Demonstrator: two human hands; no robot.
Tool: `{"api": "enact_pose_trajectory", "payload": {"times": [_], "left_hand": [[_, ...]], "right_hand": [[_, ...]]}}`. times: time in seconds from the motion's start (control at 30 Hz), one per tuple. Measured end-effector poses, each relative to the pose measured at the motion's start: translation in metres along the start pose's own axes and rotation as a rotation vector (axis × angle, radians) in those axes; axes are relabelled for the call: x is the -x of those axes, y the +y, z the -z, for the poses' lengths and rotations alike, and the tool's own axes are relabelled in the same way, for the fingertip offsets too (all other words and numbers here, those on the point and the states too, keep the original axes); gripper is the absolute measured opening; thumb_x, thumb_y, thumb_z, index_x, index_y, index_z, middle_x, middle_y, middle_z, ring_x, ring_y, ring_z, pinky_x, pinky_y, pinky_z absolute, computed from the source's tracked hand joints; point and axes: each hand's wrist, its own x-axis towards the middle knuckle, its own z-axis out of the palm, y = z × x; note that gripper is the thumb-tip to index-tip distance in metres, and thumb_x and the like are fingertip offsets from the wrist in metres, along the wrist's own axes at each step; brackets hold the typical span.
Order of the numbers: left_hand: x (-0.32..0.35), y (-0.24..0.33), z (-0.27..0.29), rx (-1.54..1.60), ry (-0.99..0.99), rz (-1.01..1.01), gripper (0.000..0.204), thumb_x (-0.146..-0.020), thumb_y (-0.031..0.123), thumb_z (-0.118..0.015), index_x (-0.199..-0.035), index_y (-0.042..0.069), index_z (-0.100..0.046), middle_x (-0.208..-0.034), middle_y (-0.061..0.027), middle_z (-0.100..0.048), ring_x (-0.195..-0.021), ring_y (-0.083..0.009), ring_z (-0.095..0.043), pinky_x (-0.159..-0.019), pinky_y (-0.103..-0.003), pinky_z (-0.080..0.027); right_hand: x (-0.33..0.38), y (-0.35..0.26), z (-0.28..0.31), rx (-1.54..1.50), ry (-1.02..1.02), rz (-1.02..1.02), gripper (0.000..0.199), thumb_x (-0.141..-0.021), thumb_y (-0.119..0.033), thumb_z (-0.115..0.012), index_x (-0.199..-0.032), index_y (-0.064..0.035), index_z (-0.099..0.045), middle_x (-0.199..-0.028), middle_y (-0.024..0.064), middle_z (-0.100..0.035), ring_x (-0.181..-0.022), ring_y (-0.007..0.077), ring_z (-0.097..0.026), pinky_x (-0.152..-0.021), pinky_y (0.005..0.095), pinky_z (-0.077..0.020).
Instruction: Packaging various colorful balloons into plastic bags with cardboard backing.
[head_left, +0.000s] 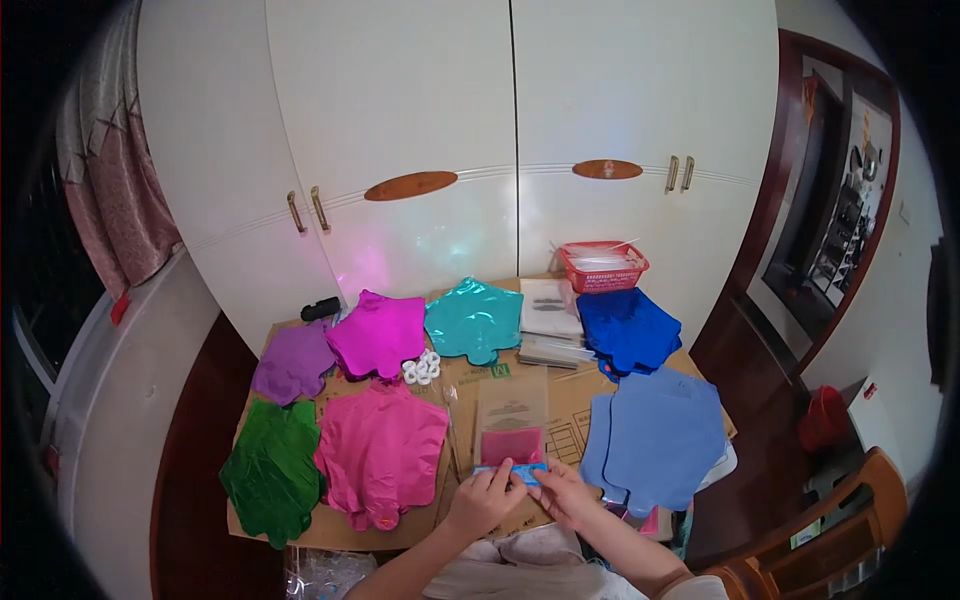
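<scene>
My left hand [484, 498] and my right hand [563, 493] meet at the near edge of the table, both pinching a small folded blue foil piece [512, 469]. Just beyond it lies a clear plastic bag [511, 417] with a folded pink foil piece [512, 444] inside. Flat foil balloons lie spread around: pink [382, 450] and green [272, 468] to the left, light blue [660, 436] to the right.
Farther back lie purple [293, 361], magenta [379, 335], teal [473, 320] and dark blue [627, 329] foil balloons, a stack of clear packets [551, 322], white ribbon rolls [422, 369] and a red basket [603, 265]. White wardrobe doors [450, 130] stand behind; a wooden chair [840, 530] is lower right.
</scene>
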Motion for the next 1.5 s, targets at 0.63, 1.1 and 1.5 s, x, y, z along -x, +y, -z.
{"api": "enact_pose_trajectory", "payload": {"times": [0.63,1.1,1.5], "left_hand": [[0.044,-0.009,0.006,1.877,0.158,1.446,0.011,-0.086,0.009,-0.062,-0.096,0.004,-0.062,-0.091,-0.0018,-0.065,-0.075,-0.0072,-0.057,-0.059,-0.024,-0.046],[0.028,-0.001,0.013,1.557,0.302,1.401,0.010,-0.087,0.011,-0.062,-0.085,0.001,-0.064,-0.070,-0.0026,-0.063,-0.056,-0.0072,-0.056,-0.050,-0.020,-0.041],[0.018,0.007,0.020,1.573,0.396,1.393,0.012,-0.088,0.011,-0.060,-0.086,0.000,-0.064,-0.072,-0.0058,-0.065,-0.060,-0.0099,-0.061,-0.053,-0.021,-0.046]], "right_hand": [[0.013,0.005,-0.020,0.392,0.044,0.209,0.017,-0.093,-0.007,-0.050,-0.108,-0.0001,-0.055,-0.103,0.0053,-0.062,-0.091,0.0105,-0.059,-0.081,0.0230,-0.0476],[0.012,-0.002,-0.025,0.564,0.028,0.342,0.018,-0.093,-0.009,-0.052,-0.107,0.0012,-0.058,-0.093,0.0047,-0.064,-0.088,0.0119,-0.061,-0.077,0.0261,-0.0496],[0.018,-0.008,-0.048,0.590,0.080,0.502,0.015,-0.093,-0.012,-0.054,-0.097,0.0016,-0.061,-0.083,0.0052,-0.065,-0.072,0.0105,-0.059,-0.068,0.0247,-0.0478]]}}
